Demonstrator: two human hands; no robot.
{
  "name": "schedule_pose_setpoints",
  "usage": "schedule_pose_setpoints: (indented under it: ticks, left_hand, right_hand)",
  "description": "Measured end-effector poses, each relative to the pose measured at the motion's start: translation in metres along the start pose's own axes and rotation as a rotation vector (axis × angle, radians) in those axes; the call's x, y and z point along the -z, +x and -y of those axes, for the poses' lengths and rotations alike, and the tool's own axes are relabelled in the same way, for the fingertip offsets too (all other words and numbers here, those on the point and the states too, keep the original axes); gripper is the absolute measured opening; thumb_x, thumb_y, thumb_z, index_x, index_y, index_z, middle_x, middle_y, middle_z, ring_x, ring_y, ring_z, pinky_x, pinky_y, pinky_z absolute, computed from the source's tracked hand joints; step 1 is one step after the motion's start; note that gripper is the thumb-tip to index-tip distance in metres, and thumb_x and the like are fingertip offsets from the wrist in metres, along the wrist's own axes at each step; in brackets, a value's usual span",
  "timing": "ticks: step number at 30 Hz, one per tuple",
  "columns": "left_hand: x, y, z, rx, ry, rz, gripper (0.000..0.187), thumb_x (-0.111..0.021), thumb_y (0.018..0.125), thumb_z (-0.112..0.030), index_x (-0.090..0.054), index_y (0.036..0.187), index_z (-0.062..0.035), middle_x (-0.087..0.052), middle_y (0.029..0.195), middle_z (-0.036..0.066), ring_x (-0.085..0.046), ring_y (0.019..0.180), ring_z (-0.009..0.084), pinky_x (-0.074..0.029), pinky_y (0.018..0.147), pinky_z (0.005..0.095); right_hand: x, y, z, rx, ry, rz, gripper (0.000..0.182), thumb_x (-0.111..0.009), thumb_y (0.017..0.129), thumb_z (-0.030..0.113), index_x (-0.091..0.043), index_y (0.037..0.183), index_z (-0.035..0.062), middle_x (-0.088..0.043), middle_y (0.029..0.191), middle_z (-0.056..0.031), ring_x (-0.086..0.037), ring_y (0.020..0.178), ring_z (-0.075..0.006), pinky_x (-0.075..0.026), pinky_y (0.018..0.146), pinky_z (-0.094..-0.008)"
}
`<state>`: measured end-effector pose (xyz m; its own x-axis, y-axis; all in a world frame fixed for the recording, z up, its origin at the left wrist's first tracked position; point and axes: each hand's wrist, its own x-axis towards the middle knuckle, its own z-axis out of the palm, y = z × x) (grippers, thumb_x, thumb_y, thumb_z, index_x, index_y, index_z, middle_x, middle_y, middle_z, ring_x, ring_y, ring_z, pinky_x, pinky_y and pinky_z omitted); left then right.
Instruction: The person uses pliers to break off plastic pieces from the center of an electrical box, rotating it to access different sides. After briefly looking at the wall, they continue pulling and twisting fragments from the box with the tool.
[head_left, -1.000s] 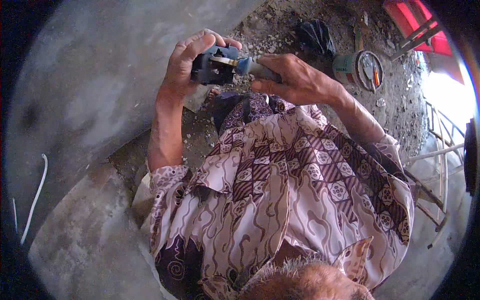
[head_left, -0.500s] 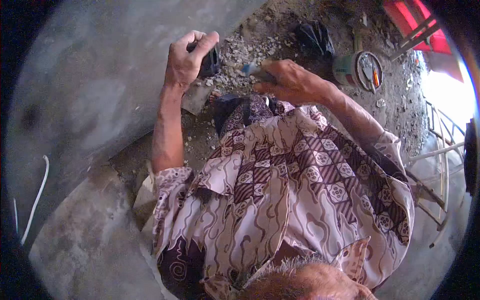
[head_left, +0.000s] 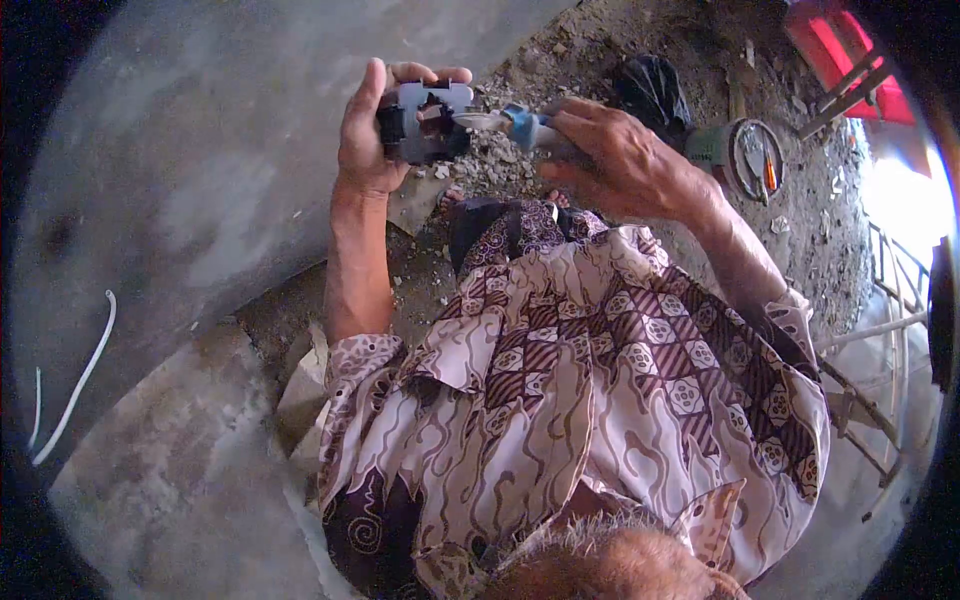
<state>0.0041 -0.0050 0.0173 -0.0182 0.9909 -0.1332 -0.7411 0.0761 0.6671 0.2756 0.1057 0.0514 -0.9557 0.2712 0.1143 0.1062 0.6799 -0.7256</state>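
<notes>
My left hand [head_left: 365, 135] grips a black plastic electrical box [head_left: 440, 150], thumb up along its left side and fingertips over the far edge. A ragged hole in the box shows the fingers behind it. In my right hand [head_left: 635, 155] is a pair of pliers [head_left: 520, 125] with blue on the handles, the fingers wrapped round them. Their silver jaws point left and overlap the box's right edge, close beside the hole. Both hands are held up over the rubble, in front of the patterned shirt [head_left: 570, 380].
Stone rubble [head_left: 500, 160] lies on the ground below. A black plastic bag [head_left: 650, 95] and a bucket [head_left: 708, 148] with tools on its top stand to the right. Beyond is a red chair-like thing [head_left: 845, 60]. White tube pieces [head_left: 85, 390] lie on the concrete floor at left.
My left hand has turned the box so that its holed face shows. The pliers, lower and apart from the box before, now have their jaws at its right edge.
</notes>
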Motion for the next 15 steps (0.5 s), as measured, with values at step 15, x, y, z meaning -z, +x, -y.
schedule_pose_setpoints:
  ticks: [15]
  left_hand:
    - [-0.024,0.005,0.002,-0.022,0.444,-0.038,0.043,-0.060,0.097,-0.045,-0.061,0.100,-0.0017,-0.067,0.112,0.023,-0.069,0.099,0.0241,-0.061,0.081,0.0370]
  right_hand:
    - [0.003,0.012,0.006,0.017,-0.079,0.066,0.041,-0.061,0.095,0.033,-0.059,0.111,-0.0046,-0.061,0.108,-0.0245,-0.060,0.105,-0.0419,-0.049,0.094,-0.0482]
